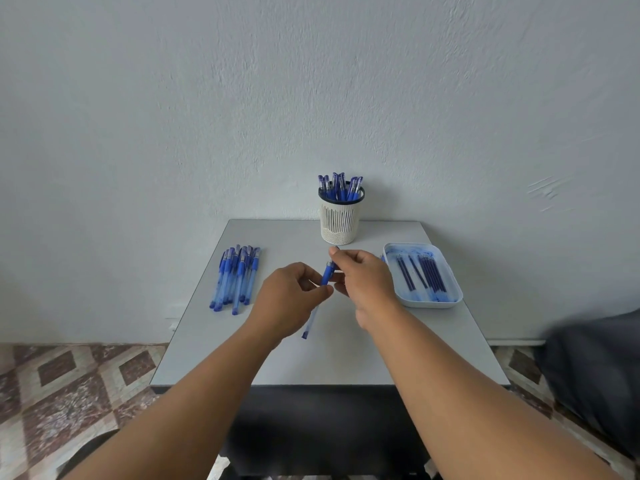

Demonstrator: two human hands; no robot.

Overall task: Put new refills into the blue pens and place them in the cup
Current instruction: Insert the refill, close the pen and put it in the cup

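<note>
Over the middle of the grey table point(346, 358) I hold one blue pen point(327, 273) between both hands. My left hand point(291, 299) pinches its clear barrel, which slants down toward me and ends in a blue cap end. My right hand point(363, 278) grips the pen's upper end at the blue grip section. Behind the hands stands a white slotted cup point(341, 221) with several blue pens upright in it. A pile of several blue pens point(235, 275) lies at the table's left. A white tray point(446, 301) at the right holds several blue refills point(424, 273).
The small table stands against a pale wall. Patterned floor tiles show on both sides, and a dark blurred cloth point(595, 372) lies at the right edge of view. The table's near edge runs just under my forearms.
</note>
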